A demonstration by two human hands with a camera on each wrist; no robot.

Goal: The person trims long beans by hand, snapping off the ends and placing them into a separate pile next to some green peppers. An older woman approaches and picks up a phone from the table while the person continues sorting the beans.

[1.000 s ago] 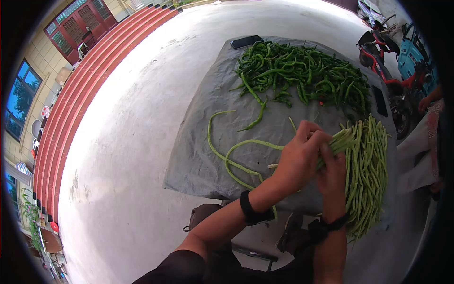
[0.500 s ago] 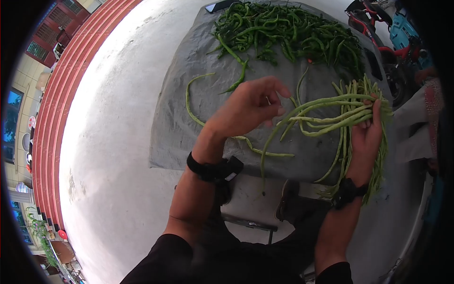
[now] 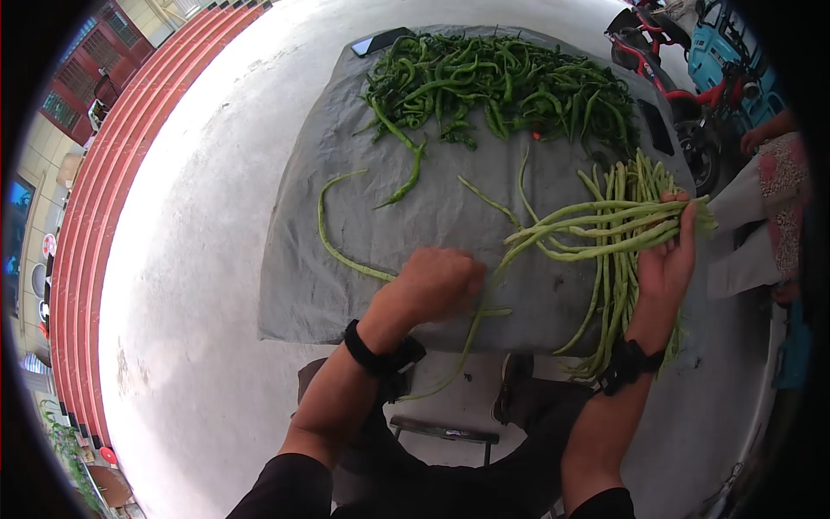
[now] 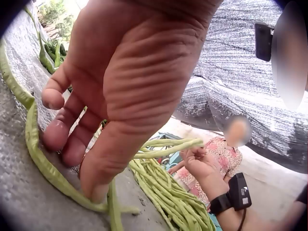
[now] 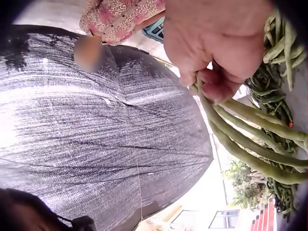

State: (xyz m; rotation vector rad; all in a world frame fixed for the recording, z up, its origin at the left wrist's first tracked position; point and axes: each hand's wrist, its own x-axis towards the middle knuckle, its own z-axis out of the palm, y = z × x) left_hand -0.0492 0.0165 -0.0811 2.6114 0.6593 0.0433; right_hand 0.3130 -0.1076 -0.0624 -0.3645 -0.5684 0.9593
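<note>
My right hand (image 3: 666, 259) grips a bunch of long green beans (image 3: 596, 229) by one end, above the bean pile (image 3: 616, 303) at the table's right; its fingers and thumb close on the stems in the right wrist view. Over the near middle of the cloth is my left hand (image 3: 432, 285), blurred in the head view. The left wrist view shows the left hand (image 4: 130, 96) with bent, separated fingers, its thumb tip at a loose long bean (image 4: 53, 173); whether they touch is unclear. Another curved bean (image 3: 324, 216) lies on the left of the cloth.
Green peppers (image 3: 493, 82) are heaped at the far side of the grey cloth (image 3: 294, 259). One phone (image 3: 380, 41) lies at the far left corner, another dark one (image 3: 655, 127) at the right edge. A person (image 3: 761, 216) and scooters (image 3: 718, 69) are at the right.
My hands were together at the bunch; the left has moved away and then down toward the near edge. My right hand has carried the bunch to the right and still holds it.
</note>
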